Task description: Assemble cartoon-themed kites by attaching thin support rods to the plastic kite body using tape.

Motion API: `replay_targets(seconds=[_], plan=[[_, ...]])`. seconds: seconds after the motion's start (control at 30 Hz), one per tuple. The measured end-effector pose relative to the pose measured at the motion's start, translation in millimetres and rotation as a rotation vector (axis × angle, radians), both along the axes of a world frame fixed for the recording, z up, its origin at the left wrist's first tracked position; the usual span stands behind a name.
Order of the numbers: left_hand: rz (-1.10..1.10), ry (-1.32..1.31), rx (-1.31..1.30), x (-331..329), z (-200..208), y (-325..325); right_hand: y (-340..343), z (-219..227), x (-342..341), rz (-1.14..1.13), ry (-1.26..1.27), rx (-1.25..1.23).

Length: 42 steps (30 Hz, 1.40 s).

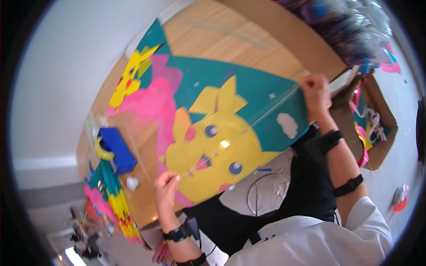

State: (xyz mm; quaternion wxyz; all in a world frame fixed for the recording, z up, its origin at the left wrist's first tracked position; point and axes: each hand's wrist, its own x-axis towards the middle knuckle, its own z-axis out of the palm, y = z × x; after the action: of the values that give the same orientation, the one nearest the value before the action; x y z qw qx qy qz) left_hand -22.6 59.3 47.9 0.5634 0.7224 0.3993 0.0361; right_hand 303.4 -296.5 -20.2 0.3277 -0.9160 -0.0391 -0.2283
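Observation:
A large kite sheet (pixel 213 150) lies across the table in front of me, teal with a big yellow cartoon face and pink shapes. A thin, pale, straight rod (pixel 262 116) runs diagonally over the face, with a bright glint midway. My left hand (pixel 166 188) is closed in a pinch at the rod's near-left end, by the sheet's lower edge. At the far-right end, my right hand (pixel 316 95) is closed with bent fingers at the teal corner. Its fingertips are partly hidden, and the rod appears to run into them.
A blue tape dispenser (pixel 117 150) with a yellow roll stands on the wooden table (pixel 213 37) at left. Colourful kite pieces (pixel 111 199) hang past the left edge. At right are an open cardboard box (pixel 384 133) with scraps and a pile of plastic-wrapped items (pixel 341 31).

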Motion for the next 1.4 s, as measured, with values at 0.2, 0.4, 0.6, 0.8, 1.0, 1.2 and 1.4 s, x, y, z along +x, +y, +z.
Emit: replay_targets(seconds=[0.2, 0.4, 0.6, 0.8, 1.0, 1.2, 1.4], plan=[[0.014, 0.062, 0.135, -4.6, -14.1, -4.4, 1.3, 6.0, 1.7, 0.093, 0.094, 0.014], [0.039, 0.154, 0.206, -2.6, -18.7, -11.7, 0.1, 4.6, 3.3, 0.095, 0.122, 0.009], [-0.001, 0.249, 0.416, 10.4, -12.2, -22.7, -3.1, 4.8, 3.9, 0.084, 0.146, -0.018], [0.038, 0.266, 0.383, 11.7, -12.2, -23.2, -0.5, 5.6, 2.5, 0.085, 0.143, -0.016], [0.016, 0.275, 0.417, 16.8, -8.8, -25.3, -3.0, 4.5, 4.3, 0.088, 0.154, -0.011], [0.002, 0.279, 0.455, 13.2, -20.7, -16.6, -5.1, 3.2, 6.6, 0.107, 0.143, -0.035], [0.101, 0.253, 0.275, 4.0, -29.1, 1.1, -1.9, 7.9, 5.7, 0.081, 0.192, -0.022]])
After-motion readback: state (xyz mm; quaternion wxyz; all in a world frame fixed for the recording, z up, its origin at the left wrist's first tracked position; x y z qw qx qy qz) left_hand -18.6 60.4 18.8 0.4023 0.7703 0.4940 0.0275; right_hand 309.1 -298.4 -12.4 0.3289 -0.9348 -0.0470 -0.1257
